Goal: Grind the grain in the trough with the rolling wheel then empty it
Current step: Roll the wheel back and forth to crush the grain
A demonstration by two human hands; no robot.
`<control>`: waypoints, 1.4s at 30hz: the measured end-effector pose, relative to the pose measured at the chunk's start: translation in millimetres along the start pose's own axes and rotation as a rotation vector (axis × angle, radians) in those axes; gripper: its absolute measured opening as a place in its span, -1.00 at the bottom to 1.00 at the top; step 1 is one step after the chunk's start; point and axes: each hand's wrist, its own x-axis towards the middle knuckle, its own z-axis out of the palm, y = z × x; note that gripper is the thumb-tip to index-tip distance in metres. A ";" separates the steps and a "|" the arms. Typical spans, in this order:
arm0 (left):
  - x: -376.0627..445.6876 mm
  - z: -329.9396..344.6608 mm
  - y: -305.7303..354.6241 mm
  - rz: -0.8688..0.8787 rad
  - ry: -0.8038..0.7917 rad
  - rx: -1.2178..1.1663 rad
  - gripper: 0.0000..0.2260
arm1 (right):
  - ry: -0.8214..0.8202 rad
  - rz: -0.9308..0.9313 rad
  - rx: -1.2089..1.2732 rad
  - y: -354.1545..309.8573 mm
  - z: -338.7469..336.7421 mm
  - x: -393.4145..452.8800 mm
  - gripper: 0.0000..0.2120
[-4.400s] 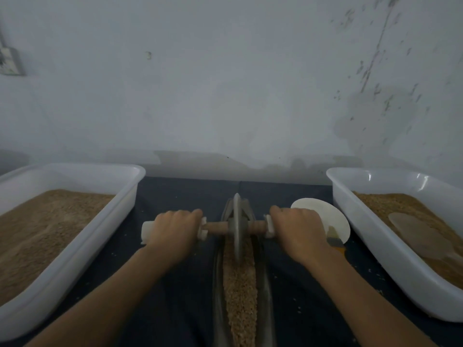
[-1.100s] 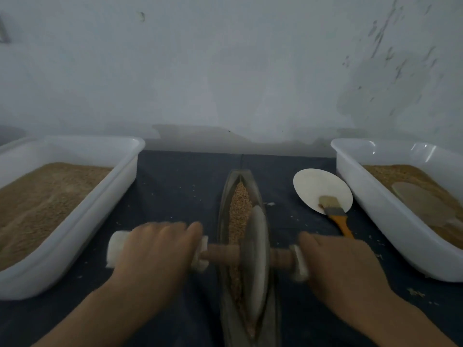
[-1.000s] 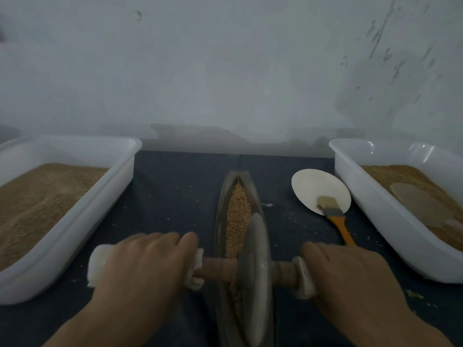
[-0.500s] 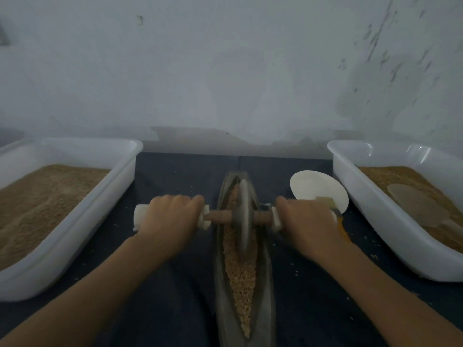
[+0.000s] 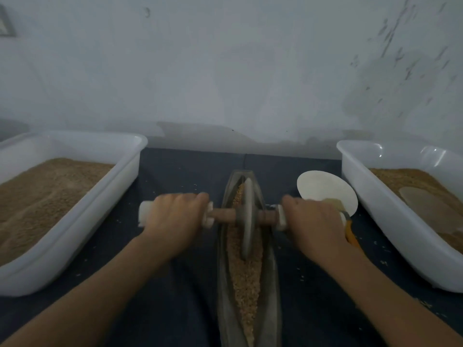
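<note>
We grip the axle of the rolling wheel [image 5: 247,219] with both fists, left hand [image 5: 175,221] and right hand [image 5: 313,225] each wrapped round a white handle end. The wheel stands upright in the far half of the trough [image 5: 246,259], on the grain [image 5: 244,274], between two white tubs.

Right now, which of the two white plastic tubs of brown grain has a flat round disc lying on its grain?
The white plastic tub on the right: a pale tan round disc lies on its grain. The white plastic tub on the left holds only grain.
</note>
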 end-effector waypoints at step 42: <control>-48.1 -28.6 2.4 0.047 -0.168 -0.072 -0.76 | -0.066 -0.092 0.033 -3.9 -21.9 -45.4 -0.49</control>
